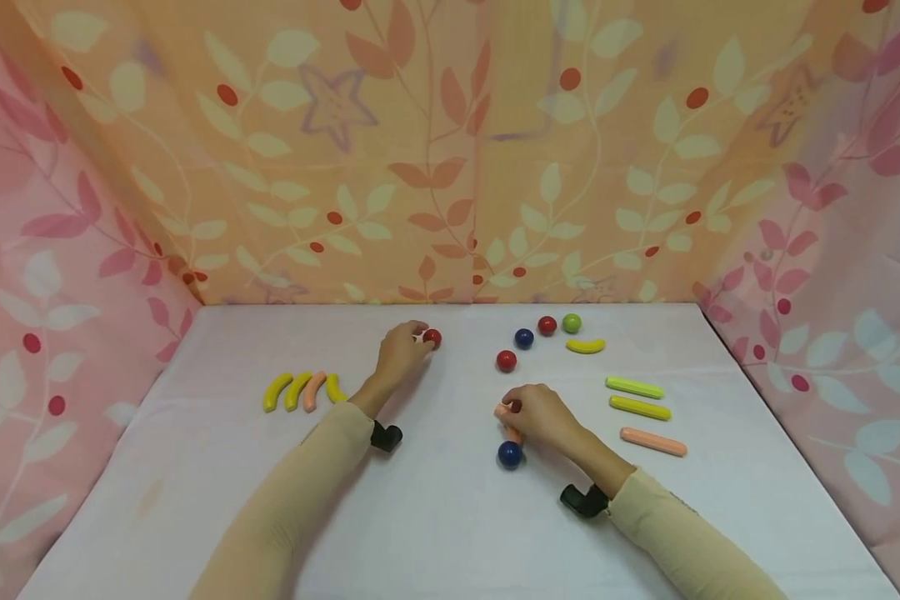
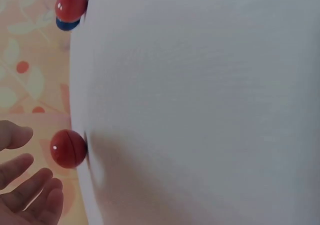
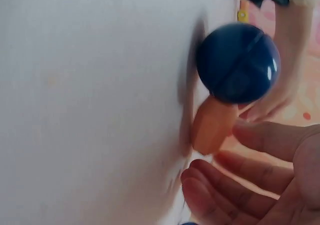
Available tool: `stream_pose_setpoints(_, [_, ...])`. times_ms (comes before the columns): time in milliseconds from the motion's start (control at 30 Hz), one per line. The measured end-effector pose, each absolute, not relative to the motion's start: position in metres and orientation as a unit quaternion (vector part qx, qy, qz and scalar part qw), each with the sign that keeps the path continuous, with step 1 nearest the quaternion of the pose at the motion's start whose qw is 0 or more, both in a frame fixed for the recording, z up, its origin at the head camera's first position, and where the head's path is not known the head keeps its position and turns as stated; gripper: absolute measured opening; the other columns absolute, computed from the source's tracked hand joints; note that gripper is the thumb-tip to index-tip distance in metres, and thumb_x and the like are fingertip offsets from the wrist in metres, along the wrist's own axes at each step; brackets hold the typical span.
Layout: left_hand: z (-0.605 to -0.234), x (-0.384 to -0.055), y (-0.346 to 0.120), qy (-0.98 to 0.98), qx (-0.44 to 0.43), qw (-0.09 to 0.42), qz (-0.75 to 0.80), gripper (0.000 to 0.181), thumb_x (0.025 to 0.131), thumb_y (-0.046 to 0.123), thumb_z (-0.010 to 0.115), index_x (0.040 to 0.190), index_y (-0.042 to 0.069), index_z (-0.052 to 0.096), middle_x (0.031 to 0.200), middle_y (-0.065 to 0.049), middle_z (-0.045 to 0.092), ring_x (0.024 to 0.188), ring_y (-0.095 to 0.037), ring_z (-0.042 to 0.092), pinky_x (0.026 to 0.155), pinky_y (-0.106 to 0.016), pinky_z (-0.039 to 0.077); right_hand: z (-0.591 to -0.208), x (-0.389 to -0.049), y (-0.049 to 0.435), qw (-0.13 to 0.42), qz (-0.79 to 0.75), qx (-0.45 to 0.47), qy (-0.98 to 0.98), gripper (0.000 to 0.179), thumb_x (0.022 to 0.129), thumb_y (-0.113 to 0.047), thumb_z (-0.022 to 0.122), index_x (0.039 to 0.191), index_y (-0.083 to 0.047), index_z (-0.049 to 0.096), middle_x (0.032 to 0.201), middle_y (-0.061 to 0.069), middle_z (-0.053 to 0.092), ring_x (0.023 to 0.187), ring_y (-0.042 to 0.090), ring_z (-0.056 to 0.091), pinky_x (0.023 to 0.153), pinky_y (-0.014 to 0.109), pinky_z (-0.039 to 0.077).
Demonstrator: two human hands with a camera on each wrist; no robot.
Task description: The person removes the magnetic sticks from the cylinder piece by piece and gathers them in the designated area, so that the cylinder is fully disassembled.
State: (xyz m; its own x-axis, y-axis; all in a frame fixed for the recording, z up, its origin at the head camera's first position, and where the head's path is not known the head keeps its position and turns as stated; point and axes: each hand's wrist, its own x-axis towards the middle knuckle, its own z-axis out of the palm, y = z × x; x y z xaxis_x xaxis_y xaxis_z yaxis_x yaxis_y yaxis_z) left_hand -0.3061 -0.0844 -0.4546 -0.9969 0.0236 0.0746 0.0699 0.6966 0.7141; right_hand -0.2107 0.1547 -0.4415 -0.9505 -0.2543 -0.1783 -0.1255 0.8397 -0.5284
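Note:
My left hand [image 1: 403,354] reaches to a red ball [image 1: 432,338] near the far edge of the table. In the left wrist view, the thumb and relaxed fingers [image 2: 31,190] spread beside that ball [image 2: 68,149], with a gap between them and it. My right hand [image 1: 546,417] pinches a pinkish-orange curved piece [image 1: 513,435] between thumb and fingers, partly hiding it. At this piece's near end sits a dark blue ball [image 1: 510,455]. Close up in the right wrist view, the orange piece [image 3: 215,125] lies right against the blue ball [image 3: 239,63].
Several yellow curved pieces [image 1: 276,392] and an orange one [image 1: 314,392] line up at left. Farther right are red balls [image 1: 506,361], a blue ball [image 1: 524,338], a green ball [image 1: 572,323] and a yellow curved piece [image 1: 586,346]. Straight sticks [image 1: 640,407] lie at right. Patterned curtains [image 1: 450,150] enclose the table.

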Motion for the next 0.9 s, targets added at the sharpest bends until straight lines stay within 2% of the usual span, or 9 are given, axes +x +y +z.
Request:
stream_pose_setpoints(133, [-0.453,-0.289,-0.087,-0.915,-0.041,0.049,-0.397,0.033,0.090,0.018,0.066,0.121,0.006,0.066,0.119,-0.014,0.068,0.108,-0.029,0.063,0.092,-0.043,0.051,-0.440,-0.214,0.166,0.117,-0.257,-0.187,0.941,0.024,0.091,-0.018,0.067,0.111,-0.006,0.072,0.099,0.004,0.070,0.093,0.020,0.061,0.084,0.038,0.053])
stream_pose_setpoints(267, [-0.452,-0.274,-0.086,-0.907,-0.050,0.061,-0.413,0.030,0.090,0.016,0.066,0.118,0.007,0.067,0.113,-0.010,0.070,0.103,-0.026,0.064,0.088,-0.041,0.052,-0.438,-0.217,0.174,0.130,-0.230,-0.306,0.915,0.026,0.092,-0.005,0.061,0.115,-0.007,0.072,0.119,0.007,0.068,0.115,0.027,0.060,0.102,0.047,0.048])
stream_pose_setpoints(333, [-0.451,-0.268,-0.084,-0.904,-0.058,0.061,-0.419,0.027,0.090,0.016,0.067,0.116,0.007,0.068,0.110,-0.008,0.071,0.101,-0.024,0.065,0.087,-0.040,0.053,-0.437,-0.217,0.176,0.140,-0.211,-0.348,0.903,0.029,0.091,-0.001,0.059,0.117,-0.007,0.071,0.124,0.007,0.066,0.120,0.028,0.059,0.104,0.049,0.046])
stream_pose_setpoints(500, [-0.452,-0.255,-0.075,-0.895,-0.105,0.045,-0.431,0.018,0.090,0.013,0.067,0.105,0.004,0.072,0.097,-0.007,0.074,0.090,-0.021,0.066,0.080,-0.036,0.055,-0.437,-0.216,0.179,0.158,-0.175,-0.378,0.895,0.034,0.089,0.006,0.055,0.118,-0.006,0.071,0.126,0.007,0.065,0.122,0.028,0.058,0.106,0.048,0.044])
stream_pose_setpoints(633, [-0.452,-0.243,-0.064,-0.894,-0.150,-0.008,-0.422,0.014,0.091,0.014,0.066,0.101,0.006,0.073,0.093,-0.003,0.074,0.085,-0.015,0.066,0.077,-0.030,0.054,-0.437,-0.215,0.181,0.147,-0.163,-0.379,0.899,0.031,0.088,0.004,0.059,0.115,-0.005,0.071,0.123,0.008,0.066,0.119,0.028,0.059,0.105,0.047,0.046])
stream_pose_setpoints(800, [-0.451,-0.229,-0.052,-0.895,-0.200,-0.120,-0.379,0.015,0.092,0.022,0.067,0.102,0.012,0.073,0.093,0.001,0.072,0.085,-0.009,0.061,0.080,-0.027,0.050,-0.439,-0.214,0.182,0.101,-0.160,-0.381,0.905,0.022,0.088,-0.007,0.067,0.109,-0.005,0.073,0.112,0.006,0.069,0.109,0.026,0.062,0.098,0.046,0.050])
stream_pose_setpoints(900, [-0.450,-0.223,-0.048,-0.894,-0.216,-0.167,-0.355,0.019,0.090,0.028,0.069,0.102,0.013,0.073,0.092,0.003,0.072,0.084,-0.009,0.060,0.077,-0.026,0.048,-0.441,-0.213,0.180,0.088,-0.160,-0.372,0.910,0.018,0.086,-0.013,0.072,0.103,-0.007,0.075,0.105,0.004,0.070,0.101,0.022,0.062,0.094,0.043,0.052])
